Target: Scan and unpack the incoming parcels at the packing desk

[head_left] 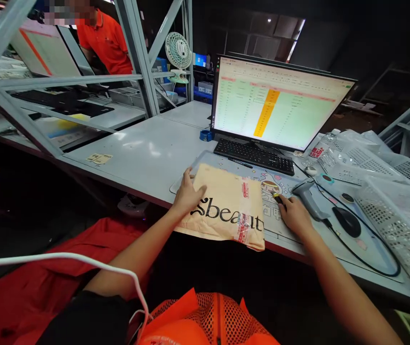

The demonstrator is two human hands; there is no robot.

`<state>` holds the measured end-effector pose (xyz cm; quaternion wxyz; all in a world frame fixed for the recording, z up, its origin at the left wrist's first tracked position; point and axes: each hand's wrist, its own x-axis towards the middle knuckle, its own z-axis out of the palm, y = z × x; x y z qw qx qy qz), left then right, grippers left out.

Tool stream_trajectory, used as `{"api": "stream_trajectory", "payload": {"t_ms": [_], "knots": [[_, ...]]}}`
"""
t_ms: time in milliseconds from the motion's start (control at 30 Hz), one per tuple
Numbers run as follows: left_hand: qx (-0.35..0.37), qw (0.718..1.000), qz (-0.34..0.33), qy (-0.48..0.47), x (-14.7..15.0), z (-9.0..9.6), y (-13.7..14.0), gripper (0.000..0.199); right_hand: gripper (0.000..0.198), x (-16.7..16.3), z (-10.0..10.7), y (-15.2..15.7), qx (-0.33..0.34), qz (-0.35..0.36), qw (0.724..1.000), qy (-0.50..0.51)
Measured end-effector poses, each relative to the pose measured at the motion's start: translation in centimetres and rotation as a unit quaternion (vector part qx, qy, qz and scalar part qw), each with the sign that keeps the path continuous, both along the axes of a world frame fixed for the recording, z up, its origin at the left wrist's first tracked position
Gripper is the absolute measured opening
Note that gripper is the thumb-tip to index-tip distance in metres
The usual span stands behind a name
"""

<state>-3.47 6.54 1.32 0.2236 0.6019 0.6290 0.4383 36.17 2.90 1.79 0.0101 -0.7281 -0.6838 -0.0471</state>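
A tan mailing bag [222,206] printed with large black letters lies at the front of the desk, its near edge jutting out over the desk's rim. Red-and-clear tape runs down its right part. My left hand [187,194] grips the bag's left side, thumb on top. To the right of the bag, my right hand [294,214] is closed round a small black-and-yellow tool [277,197], which looks like a utility knife; most of it is hidden by the fingers. A grey barcode scanner [311,199] lies just beyond my right hand.
Behind the bag stand a black keyboard [253,155] and a monitor [277,105] showing a spreadsheet. A black mouse [347,221], a looping cable and white baskets [399,215] occupy the right. A metal frame [143,62] borders the left; a person in orange [108,40] is beyond it.
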Motion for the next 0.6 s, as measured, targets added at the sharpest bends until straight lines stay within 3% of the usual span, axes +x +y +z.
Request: {"api": "stream_trajectory", "payload": {"t_ms": [67, 167, 267, 400, 500, 600], "knots": [[0.046, 0.992, -0.036, 0.114, 0.0, 0.2, 0.3, 0.085, 0.048, -1.0, 1.0, 0.2, 0.049, 0.02, 0.998, 0.022], [0.068, 0.962, -0.17, 0.203, 0.5, 1.5, 2.1, 0.055, 0.044, -4.8, 3.5, 0.6, 0.131, 0.142, 0.972, 0.133], [0.033, 0.932, -0.257, 0.255, 1.7, 2.4, 4.5, 0.053, 0.041, -11.0, 4.3, 0.4, 0.104, 0.285, 0.933, 0.191], [-0.024, 0.915, -0.263, 0.305, 3.2, 1.9, 5.2, 0.042, 0.034, -16.7, 2.0, -0.9, 0.024, 0.328, 0.934, 0.138], [0.007, 0.922, -0.231, 0.31, 3.9, 1.3, 4.0, 0.022, 0.031, -17.3, 0.3, -1.8, 0.04, 0.323, 0.938, 0.122], [0.033, 0.934, -0.18, 0.305, 4.5, 1.3, 2.9, 0.021, 0.029, -16.8, 0.2, -1.9, 0.039, 0.316, 0.939, 0.126]]}}
